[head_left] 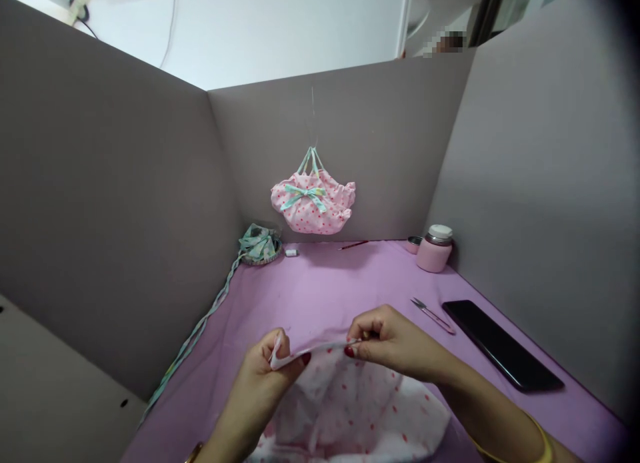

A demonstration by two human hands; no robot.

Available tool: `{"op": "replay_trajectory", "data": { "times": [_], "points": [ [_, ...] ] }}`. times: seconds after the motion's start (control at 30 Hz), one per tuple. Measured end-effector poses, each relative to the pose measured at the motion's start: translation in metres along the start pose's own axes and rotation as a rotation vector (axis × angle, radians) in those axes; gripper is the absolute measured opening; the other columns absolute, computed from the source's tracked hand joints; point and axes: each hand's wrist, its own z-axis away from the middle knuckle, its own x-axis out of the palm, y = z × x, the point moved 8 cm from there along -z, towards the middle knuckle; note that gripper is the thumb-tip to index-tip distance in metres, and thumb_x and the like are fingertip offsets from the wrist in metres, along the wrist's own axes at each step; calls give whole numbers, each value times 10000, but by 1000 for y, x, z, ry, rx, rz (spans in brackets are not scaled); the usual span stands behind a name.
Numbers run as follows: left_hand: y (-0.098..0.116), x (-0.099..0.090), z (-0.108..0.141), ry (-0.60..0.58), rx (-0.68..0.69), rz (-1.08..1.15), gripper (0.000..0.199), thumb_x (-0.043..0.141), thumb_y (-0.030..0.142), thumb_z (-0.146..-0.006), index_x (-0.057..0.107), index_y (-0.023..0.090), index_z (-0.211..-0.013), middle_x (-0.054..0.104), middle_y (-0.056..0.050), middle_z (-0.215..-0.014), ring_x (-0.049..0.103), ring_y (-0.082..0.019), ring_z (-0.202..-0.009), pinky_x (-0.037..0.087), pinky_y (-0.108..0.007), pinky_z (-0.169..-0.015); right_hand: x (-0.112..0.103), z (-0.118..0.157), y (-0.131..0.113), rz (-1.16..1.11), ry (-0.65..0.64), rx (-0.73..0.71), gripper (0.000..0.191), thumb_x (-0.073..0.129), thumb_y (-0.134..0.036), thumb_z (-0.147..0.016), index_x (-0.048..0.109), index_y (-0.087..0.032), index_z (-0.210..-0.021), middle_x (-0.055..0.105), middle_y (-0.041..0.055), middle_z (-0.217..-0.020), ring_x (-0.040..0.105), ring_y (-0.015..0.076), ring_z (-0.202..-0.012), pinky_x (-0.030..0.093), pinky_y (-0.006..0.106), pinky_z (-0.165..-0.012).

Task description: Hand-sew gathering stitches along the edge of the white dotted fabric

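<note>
A pale pink fabric piece with red dots [360, 410] spreads over the near part of the table, its upper edge lifted between my hands. My left hand [267, 366] pinches that edge on the left, where a bit of it is folded over. On the right, my right hand [385, 340] pinches the same edge between thumb and fingers. Between the two hands the edge runs nearly straight. Whether the right hand also holds something small, I cannot tell. The fabric's lower part reaches the bottom of the view.
A dotted pink bag [320, 206] with a green bow hangs on the back panel. Thread snips [433, 315] and a black phone [500, 343] lie at right, a pink jar [434, 250] behind them. Green fabric strips [260, 243] trail down the left side. Grey panels [125, 203] enclose the purple tablecloth [345, 283].
</note>
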Motion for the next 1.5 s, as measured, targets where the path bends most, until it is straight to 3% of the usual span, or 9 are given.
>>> {"op": "replay_trajectory", "data": {
  "times": [0.1,0.3,0.47,0.63,0.9,1.07,1.17,1.23,1.5],
  "points": [
    [2,-1,-1,-16,155,-136,369,524,204,-745,208,228,-555,235,76,-540,228,-88,-484,234,-203,-447,3,-1,0,40,7,-22,139,603,-216,-734,641,-117,-645,534,-14,-507,410,73,-462,284,184,-443],
    [26,2,27,83,805,-561,285,381,6,-769,283,207,-591,313,44,-559,329,-105,-493,206,-248,-472,5,7,-12,230,99,-247,142,549,-147,-779,678,-146,-717,642,23,-641,565,112,-580,398,199,-546],
    [27,6,38,139,963,-665,294,349,-24,-783,366,208,-602,345,37,-508,336,-113,-458,210,-256,-445,10,16,-16,469,200,-513,206,471,-91,-813,663,-164,-794,636,23,-622,566,114,-564,387,212,-538],
    [23,11,40,94,1022,-822,202,407,86,-875,554,96,-1012,491,0,-534,435,-121,-472,322,-222,-437,15,23,-14,634,289,-690,196,441,-102,-854,633,-143,-851,546,6,-550,487,116,-509,307,234,-487],
    [4,11,27,-123,779,-571,194,387,127,-891,535,161,-1012,600,-98,-912,574,-169,-841,464,-240,-704,20,16,-5,526,237,-650,159,489,-106,-841,645,-138,-839,581,13,-581,500,107,-532,325,220,-513],
    [-42,5,4,-119,146,-192,183,417,294,-859,527,194,-752,553,-8,-693,525,-150,-640,419,-223,-584,30,-9,34,137,74,-245,115,578,-125,-771,648,-126,-680,590,5,-598,517,88,-544,360,188,-522],
    [-91,3,3,-30,-306,85,189,488,360,-803,554,190,-758,575,-3,-690,538,-176,-715,430,-242,-644,42,-21,67,-83,-15,43,118,633,-164,-708,616,-114,-602,485,-39,-502,402,60,-456,284,172,-441],
    [-114,6,4,22,-463,222,201,528,373,-758,576,181,-791,594,-11,-709,548,-198,-762,437,-262,-667,48,-27,81,-168,-42,135,131,655,-193,-681,606,-111,-591,431,-59,-477,342,50,-442,245,170,-428],
    [-103,4,-16,58,-240,155,316,647,443,-700,489,184,-610,441,40,-580,420,-105,-531,375,-200,-519,57,-48,96,-272,-55,158,155,651,-235,-682,598,-116,-597,440,-52,-498,338,55,-463,232,183,-441]
  ]
}}
